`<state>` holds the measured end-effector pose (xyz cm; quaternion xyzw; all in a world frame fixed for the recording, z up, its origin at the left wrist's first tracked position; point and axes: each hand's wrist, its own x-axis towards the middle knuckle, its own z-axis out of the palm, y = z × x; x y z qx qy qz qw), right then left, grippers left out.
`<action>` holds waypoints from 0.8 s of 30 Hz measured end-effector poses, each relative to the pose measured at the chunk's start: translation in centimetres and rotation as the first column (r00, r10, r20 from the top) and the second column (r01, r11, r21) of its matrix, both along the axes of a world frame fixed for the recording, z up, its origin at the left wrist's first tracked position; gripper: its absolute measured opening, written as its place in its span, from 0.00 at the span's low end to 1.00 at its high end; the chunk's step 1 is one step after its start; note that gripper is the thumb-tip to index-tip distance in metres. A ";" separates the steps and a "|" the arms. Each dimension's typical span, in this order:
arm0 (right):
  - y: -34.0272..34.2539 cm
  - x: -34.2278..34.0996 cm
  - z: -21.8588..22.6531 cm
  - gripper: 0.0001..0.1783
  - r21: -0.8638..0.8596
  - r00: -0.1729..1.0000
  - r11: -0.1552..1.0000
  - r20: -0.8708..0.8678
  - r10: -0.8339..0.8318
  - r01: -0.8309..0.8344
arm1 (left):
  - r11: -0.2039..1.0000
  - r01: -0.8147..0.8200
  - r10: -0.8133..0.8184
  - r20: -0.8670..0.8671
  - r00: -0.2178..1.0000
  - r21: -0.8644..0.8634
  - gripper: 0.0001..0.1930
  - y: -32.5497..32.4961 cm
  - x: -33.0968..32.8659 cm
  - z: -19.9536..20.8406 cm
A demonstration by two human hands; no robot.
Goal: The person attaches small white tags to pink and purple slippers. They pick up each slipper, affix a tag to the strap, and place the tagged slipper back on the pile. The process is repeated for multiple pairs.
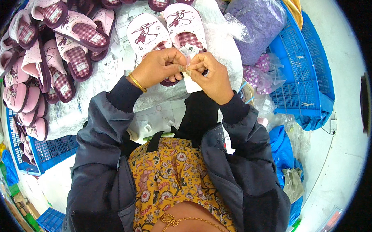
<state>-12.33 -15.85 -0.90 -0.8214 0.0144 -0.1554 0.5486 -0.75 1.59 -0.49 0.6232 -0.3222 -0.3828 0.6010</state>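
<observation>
The desk was covered by a crinkled, translucent white plastic sheet (226, 58), at whose left a heap of pink fabric slippers with plum checked insoles (82, 27) was piled. Nearby, 1 pair of pale pink slippers with plum cartoon prints (159, 30) was laid side by side, toes pointed away. Over the pair's near end, the left hand (160, 67) was drawn narrow; whether anything was gripped there could not be told. By the right hand (214, 78), just beside it, a small white paper tag (193, 86) was pinched. Such fine work was judged best done with wrists steadied and the tag kept uncreased.
</observation>
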 end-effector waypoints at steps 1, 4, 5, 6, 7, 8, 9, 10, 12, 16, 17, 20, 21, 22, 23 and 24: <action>0.3 -0.2 -0.1 0.12 -0.021 0.999 0.999 0.032 -0.027 0.027 | 1.000 -0.013 0.013 0.011 1.000 -0.009 0.03 0.1 -0.2 0.0; 0.6 -0.2 -0.5 0.12 -0.103 0.993 0.993 0.108 -0.044 0.056 | 0.999 -0.033 0.033 0.073 0.997 0.002 0.04 0.4 -0.7 0.2; 0.6 -0.1 -0.6 0.12 -0.133 0.991 0.989 0.129 -0.040 0.057 | 0.999 -0.037 0.035 0.098 0.995 0.011 0.04 0.4 -0.8 0.3; 0.7 -0.1 -0.5 0.13 -0.159 0.988 0.985 0.148 -0.038 0.061 | 1.000 -0.028 0.026 0.102 0.994 0.012 0.04 0.4 -0.7 0.2; 1.0 0.1 -0.3 0.13 -0.185 0.985 0.981 0.167 -0.035 0.066 | 1.000 -0.018 0.017 0.107 0.994 0.013 0.04 0.5 -0.7 -0.1; 1.1 0.1 -0.2 0.13 -0.211 0.982 0.975 0.186 -0.031 0.071 | 1.000 -0.009 0.007 0.111 0.994 0.014 0.04 0.5 -0.6 -0.2; 1.1 0.1 -0.2 0.13 -0.215 0.981 0.973 0.185 -0.048 0.089 | 0.999 -0.041 0.040 0.116 0.992 0.011 0.04 0.4 -0.8 -0.2; 1.1 0.1 -0.2 0.13 -0.219 0.981 0.970 0.185 -0.065 0.106 | 0.997 -0.074 0.072 0.121 0.990 0.008 0.05 0.2 -1.1 -0.1; 1.0 -0.1 0.0 0.13 -0.262 0.978 0.956 0.192 -0.086 0.135 | 0.988 -0.156 0.153 0.243 0.958 -0.007 0.05 0.3 -1.4 0.0; 0.1 -1.0 0.4 0.13 -0.330 0.976 0.930 0.192 -0.099 0.159 | 0.924 -0.367 0.356 0.595 0.720 -0.108 0.06 1.6 -1.5 -0.4; -0.2 -1.2 0.4 0.13 -0.326 0.978 0.932 0.184 -0.102 0.159 | 0.896 -0.419 0.406 0.652 0.640 -0.147 0.06 2.0 -1.6 -0.6; -0.6 -1.3 0.2 0.12 -0.193 0.980 0.967 0.137 -0.142 0.167 | 0.877 -0.473 0.395 0.691 0.605 -0.087 0.06 2.9 -1.9 -1.4; -1.1 -1.1 0.3 0.12 -0.180 0.983 0.971 0.125 -0.137 0.159 | 0.877 -0.473 0.392 0.695 0.602 -0.084 0.05 3.1 -2.0 -1.4; -1.2 -0.8 0.5 0.12 -0.181 0.975 0.965 0.148 -0.166 0.192 | 0.877 -0.474 0.389 0.700 0.599 -0.081 0.05 3.3 -2.1 -1.3; -1.2 -0.4 1.0 0.12 -0.181 0.966 0.957 0.171 -0.195 0.225 | 0.877 -0.475 0.386 0.704 0.596 -0.079 0.05 3.4 -2.3 -1.3; -1.1 0.4 1.5 0.12 -0.182 0.954 0.949 0.202 -0.219 0.257 | 0.872 -0.479 0.408 0.692 0.595 -0.103 0.05 3.5 -2.3 -1.4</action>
